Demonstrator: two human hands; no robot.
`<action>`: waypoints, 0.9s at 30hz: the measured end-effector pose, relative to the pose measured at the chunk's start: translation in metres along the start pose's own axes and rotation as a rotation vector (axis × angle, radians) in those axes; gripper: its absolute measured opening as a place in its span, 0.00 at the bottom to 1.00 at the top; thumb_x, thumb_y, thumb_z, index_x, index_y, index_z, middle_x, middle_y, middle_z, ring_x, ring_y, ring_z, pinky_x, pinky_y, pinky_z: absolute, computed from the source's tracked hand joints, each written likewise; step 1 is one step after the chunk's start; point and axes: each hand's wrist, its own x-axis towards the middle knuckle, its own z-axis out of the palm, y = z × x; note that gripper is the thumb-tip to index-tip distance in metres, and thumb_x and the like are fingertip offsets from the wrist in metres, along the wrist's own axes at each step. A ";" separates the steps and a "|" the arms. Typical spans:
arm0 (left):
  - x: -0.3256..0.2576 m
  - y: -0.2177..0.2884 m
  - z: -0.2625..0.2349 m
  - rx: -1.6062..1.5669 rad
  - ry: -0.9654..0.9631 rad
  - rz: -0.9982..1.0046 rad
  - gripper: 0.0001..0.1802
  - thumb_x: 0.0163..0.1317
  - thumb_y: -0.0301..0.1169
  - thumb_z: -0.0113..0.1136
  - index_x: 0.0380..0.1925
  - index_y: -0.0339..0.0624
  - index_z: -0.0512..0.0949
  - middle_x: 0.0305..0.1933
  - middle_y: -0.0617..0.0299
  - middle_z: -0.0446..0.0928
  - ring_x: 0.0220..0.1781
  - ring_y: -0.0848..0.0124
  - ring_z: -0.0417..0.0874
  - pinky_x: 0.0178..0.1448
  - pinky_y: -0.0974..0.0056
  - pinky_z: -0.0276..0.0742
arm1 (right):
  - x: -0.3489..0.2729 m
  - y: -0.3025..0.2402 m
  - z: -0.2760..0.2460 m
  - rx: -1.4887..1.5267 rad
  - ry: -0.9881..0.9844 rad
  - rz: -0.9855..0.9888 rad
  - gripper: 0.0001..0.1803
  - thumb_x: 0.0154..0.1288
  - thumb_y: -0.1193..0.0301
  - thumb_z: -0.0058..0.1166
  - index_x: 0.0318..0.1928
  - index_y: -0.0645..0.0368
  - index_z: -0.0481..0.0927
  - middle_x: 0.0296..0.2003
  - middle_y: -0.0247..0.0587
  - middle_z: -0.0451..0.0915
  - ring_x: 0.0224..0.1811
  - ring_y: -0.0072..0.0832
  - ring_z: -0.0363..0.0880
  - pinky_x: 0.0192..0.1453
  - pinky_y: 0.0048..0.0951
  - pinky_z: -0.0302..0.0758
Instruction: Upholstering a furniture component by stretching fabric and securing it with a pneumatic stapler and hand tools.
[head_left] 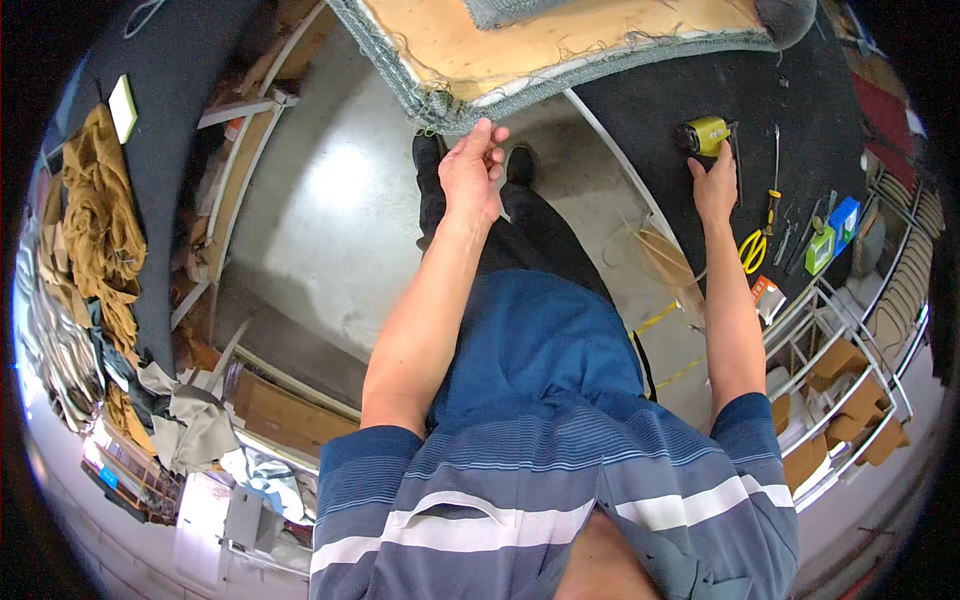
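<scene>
At the near edge of the upholstered wooden panel [560,50], grey fabric [440,100] hangs loose; the left hand [472,172] pinches its floppy, fraying hem. It looks light and soft, best gripped close to the edge. The right hand [714,180] is wrapped around a yellow staple gun [704,134] on the black-topped table [660,150], scissors [750,250] nearby.

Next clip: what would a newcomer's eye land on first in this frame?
Probably the upholstered panel at top centre, its bare wood underside showing and grey woven fabric wrapped over the edge, with the left hand pinching that fabric at the near corner. Next, the right hand on a yellow-green stapler on the dark workbench at right, with yellow-handled scissors nearby.
</scene>
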 end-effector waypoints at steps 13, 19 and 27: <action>-0.005 0.011 -0.003 0.079 -0.016 -0.033 0.10 0.70 0.37 0.65 0.40 0.41 0.81 0.38 0.62 0.84 0.27 0.81 0.69 0.27 0.75 0.60 | -0.100 -0.146 -0.061 0.873 -0.525 0.012 0.20 0.62 0.77 0.64 0.54 0.65 0.80 0.40 0.34 0.83 0.37 0.20 0.81 0.44 0.26 0.78; -0.002 0.011 -0.006 0.119 -0.041 -0.072 0.11 0.69 0.38 0.66 0.38 0.42 0.82 0.37 0.65 0.84 0.25 0.82 0.66 0.26 0.75 0.59 | -0.118 -0.192 -0.041 0.954 -0.460 -0.094 0.19 0.62 0.81 0.60 0.54 0.67 0.79 0.40 0.34 0.83 0.36 0.20 0.80 0.41 0.25 0.78; 0.000 0.009 -0.010 0.092 -0.052 -0.098 0.11 0.68 0.38 0.67 0.36 0.43 0.82 0.34 0.68 0.82 0.23 0.83 0.64 0.25 0.75 0.57 | -0.115 -0.208 -0.025 0.809 -0.484 -0.015 0.12 0.57 0.75 0.62 0.41 0.70 0.84 0.32 0.47 0.87 0.36 0.25 0.86 0.43 0.32 0.80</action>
